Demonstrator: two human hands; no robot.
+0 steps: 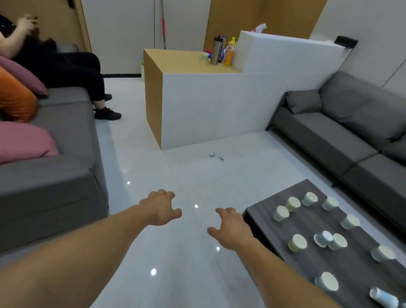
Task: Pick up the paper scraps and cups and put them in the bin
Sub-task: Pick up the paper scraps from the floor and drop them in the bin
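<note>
The glossy pale floor [168,258] fills the space under and ahead of both hands. A grey sofa [54,193] runs along the outer side of the left hand, with a seated person [60,68] at its far end. A second grey sofa [339,132] stands beyond the right hand, and a white-and-wood counter [211,107] stands well ahead of both. Just to the outside of the right hand is the dark low worktop [353,267], dotted with paper cups [297,243]. Most are upright, and at least two [323,238] [383,298] lie tipped on their sides. The left hand [160,207] and right hand [232,228] hover over the floor, palms down, fingers loosely spread and a little hooked, holding nothing. Two small paper scraps [212,155] lie on the floor well ahead of the hands, near the foot of the counter. No bin can be made out with certainty. The cups are the likely trouble. They look light and stand close together, so a forearm reaching across could knock over neighbours, and the tipped ones could roll off the worktop edge. The scraps are tiny and on slick tile, so fingertips may slide them about rather than lift them.
</note>
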